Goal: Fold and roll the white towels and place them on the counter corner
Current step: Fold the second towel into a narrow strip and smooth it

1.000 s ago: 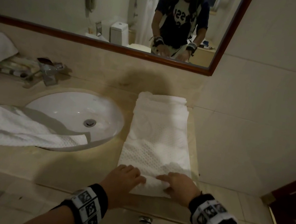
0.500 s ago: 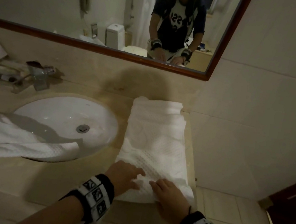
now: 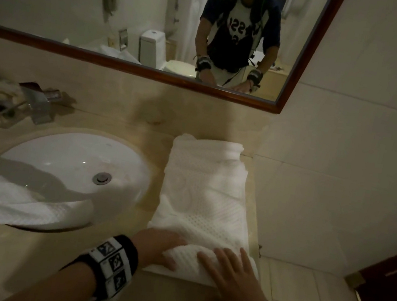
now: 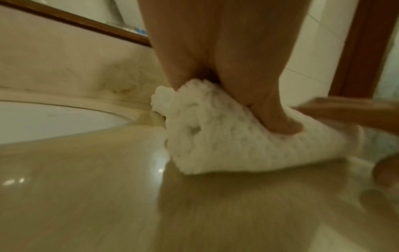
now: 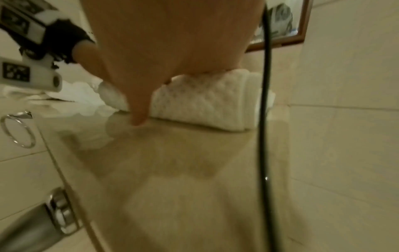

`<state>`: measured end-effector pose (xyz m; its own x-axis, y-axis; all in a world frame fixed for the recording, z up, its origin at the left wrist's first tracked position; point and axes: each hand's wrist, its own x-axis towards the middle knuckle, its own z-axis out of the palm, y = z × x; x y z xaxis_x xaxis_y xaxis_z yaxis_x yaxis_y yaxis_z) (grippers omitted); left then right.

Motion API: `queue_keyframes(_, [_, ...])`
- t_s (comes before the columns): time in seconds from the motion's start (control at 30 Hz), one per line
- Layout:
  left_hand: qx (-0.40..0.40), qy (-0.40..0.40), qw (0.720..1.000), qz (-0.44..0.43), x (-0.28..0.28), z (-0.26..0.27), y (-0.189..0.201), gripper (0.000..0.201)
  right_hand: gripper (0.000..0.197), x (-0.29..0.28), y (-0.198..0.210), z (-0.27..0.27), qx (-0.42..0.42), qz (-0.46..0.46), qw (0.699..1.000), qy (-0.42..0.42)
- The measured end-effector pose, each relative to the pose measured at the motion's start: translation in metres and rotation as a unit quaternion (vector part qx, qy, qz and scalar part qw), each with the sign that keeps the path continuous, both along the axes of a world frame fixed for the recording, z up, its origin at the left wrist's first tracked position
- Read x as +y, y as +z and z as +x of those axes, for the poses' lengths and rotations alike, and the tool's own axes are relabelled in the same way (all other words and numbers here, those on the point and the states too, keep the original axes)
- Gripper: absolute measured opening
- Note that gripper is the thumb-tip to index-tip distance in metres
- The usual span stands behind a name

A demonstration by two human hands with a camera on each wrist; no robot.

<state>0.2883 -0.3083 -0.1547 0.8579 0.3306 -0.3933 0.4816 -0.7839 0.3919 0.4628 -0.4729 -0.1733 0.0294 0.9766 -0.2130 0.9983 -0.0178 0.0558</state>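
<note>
A white towel (image 3: pixel 204 190), folded into a long strip, lies on the beige counter (image 3: pixel 34 262) right of the sink, reaching back to the wall. Its near end is turned up into a short roll (image 3: pixel 188 259). My left hand (image 3: pixel 160 242) grips the roll's left end; the left wrist view shows the thumb (image 4: pixel 278 119) dug into the roll (image 4: pixel 226 145) and the fingers over its top. My right hand (image 3: pixel 228 270) lies on the roll's right half with spread, straight fingers. In the right wrist view its thumb (image 5: pixel 138 109) points down in front of the roll (image 5: pixel 200 102).
A second white towel (image 3: pixel 4 198) drapes over the left of the white sink (image 3: pixel 75 157). A faucet (image 3: pixel 37 103) and toiletries stand at the back left. The tiled wall (image 3: pixel 339 197) borders the counter's right end, with a dark door (image 3: pixel 389 295) beyond. A chrome ring (image 5: pixel 17 129) hangs under the counter front.
The towel's near edge, flat a second ago, is now turned over into a roll. My right hand went from holding the edge to lying flat on the roll.
</note>
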Motion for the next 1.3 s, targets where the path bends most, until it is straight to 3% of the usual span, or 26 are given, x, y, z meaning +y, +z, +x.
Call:
queue_keyframes(0.1, [-0.003, 0.005, 1.0, 0.021, 0.008, 0.008, 0.002, 0.069, 0.081, 0.013, -0.003, 0.004, 0.057, -0.011, 0.998, -0.007])
queue_keyframes(0.2, [-0.056, -0.048, 0.976, 0.207, 0.007, -0.002, -0.014, 0.087, 0.064, 0.036, 0.021, 0.016, 0.1, 0.009, 0.995, 0.009])
queue_keyframes(0.23, [-0.035, -0.033, 0.976, 0.21, 0.004, -0.006, -0.015, 0.082, 0.06, 0.045, 0.031, 0.019, 0.135, -0.013, 0.991, 0.0])
queue_keyframes(0.3, [-0.036, -0.033, 0.981, 0.188, -0.004, -0.011, -0.019, 0.064, 0.058, 0.059, 0.047, 0.02, 0.272, -0.114, 0.951, -0.09])
queue_keyframes(0.37, [-0.059, -0.043, 0.984, 0.164, -0.003, -0.013, -0.011, 0.052, 0.054, 0.065, 0.049, 0.016, 0.313, -0.143, 0.93, -0.132])
queue_keyframes(0.43, [-0.1, -0.011, 0.99, 0.097, 0.004, -0.009, 0.003, 0.046, 0.053, 0.057, 0.045, 0.006, 0.222, -0.113, 0.966, -0.075])
queue_keyframes(0.5, [-0.014, 0.045, 0.993, -0.11, 0.011, 0.0, 0.01, 0.052, 0.07, 0.041, 0.036, -0.004, 0.118, -0.053, 0.992, 0.007])
queue_keyframes(0.53, [0.019, 0.054, 0.985, -0.165, 0.014, 0.004, 0.012, 0.053, 0.073, 0.033, 0.032, -0.008, 0.105, -0.058, 0.993, 0.014])
queue_keyframes(0.6, [0.024, 0.053, 0.981, -0.186, 0.015, 0.007, 0.015, 0.051, 0.079, 0.026, 0.026, -0.014, 0.054, -0.031, 0.998, 0.015])
queue_keyframes(0.7, [-0.003, 0.042, 0.994, -0.1, 0.006, 0.006, 0.009, 0.062, 0.08, 0.029, 0.013, -0.016, 0.026, -0.025, 0.999, 0.032])
queue_keyframes(0.77, [-0.084, 0.035, 0.989, 0.115, -0.004, 0.0, 0.004, 0.07, 0.065, 0.039, 0.02, -0.018, 0.049, -0.029, 0.998, 0.014])
queue_keyframes(0.83, [-0.097, 0.039, 0.977, 0.186, -0.019, -0.01, -0.004, 0.056, 0.049, 0.05, 0.037, -0.023, 0.119, -0.068, 0.99, -0.03])
queue_keyframes(0.9, [-0.106, -0.005, 0.961, 0.256, -0.037, -0.018, -0.018, 0.046, 0.043, 0.058, 0.045, -0.026, 0.151, -0.134, 0.977, -0.066])
queue_keyframes(1.0, [-0.087, -0.019, 0.957, 0.275, -0.046, -0.026, -0.029, 0.04, 0.053, 0.055, 0.046, -0.027, 0.165, -0.182, 0.966, -0.075])
queue_keyframes(1.1, [-0.072, 0.01, 0.977, 0.2, -0.033, -0.018, -0.004, 0.05, 0.079, 0.031, 0.033, -0.025, 0.074, -0.06, 0.995, 0.006])
queue_keyframes(1.13, [-0.031, 0.022, 0.987, 0.156, -0.027, -0.012, 0.008, 0.05, 0.087, 0.022, 0.033, -0.024, 0.04, -0.061, 0.997, 0.001])
queue_keyframes(1.23, [-0.016, 0.035, 0.995, 0.091, -0.01, 0.001, 0.018, 0.046, 0.103, 0.007, 0.022, -0.014, 0.005, -0.011, 0.999, -0.037])
queue_keyframes(1.3, [-0.034, -0.011, 0.985, 0.167, -0.011, -0.003, 0.017, 0.05, 0.099, 0.009, 0.017, -0.005, 0.016, -0.003, 0.999, -0.041])
